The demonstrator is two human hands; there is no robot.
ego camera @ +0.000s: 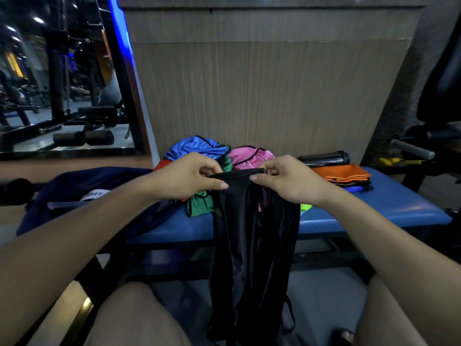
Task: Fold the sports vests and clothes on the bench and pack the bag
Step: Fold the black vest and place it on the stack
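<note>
The left hand (pixel 192 174) and the right hand (pixel 289 179) are holding up a black vest (pixel 252 236) by its top edge. The fingers of each hand are curling round the cloth and pinching it, one hand at each end of the edge. The two hands are close together, with a short strip of black cloth stretching between them. The rest of the black vest is hanging down in front of the blue bench (pixel 374 208), between the person's knees, toward the floor.

Behind the hands, a pile of loose vests is lying on the bench. A blue vest (pixel 197 147) is sitting on top at the back, a pink vest (pixel 249 157) is beside it on the right, and a green vest (pixel 199 206) is sticking out at the front, under the left hand. A dark blue bag (pixel 94 188) is lying on the left end of the bench. On the right end, a folded orange vest (pixel 341 173) is resting on top of a small stack. A dark bottle (pixel 324 158) is lying on its side just behind that stack, by the wood wall (pixel 262 83).
</note>
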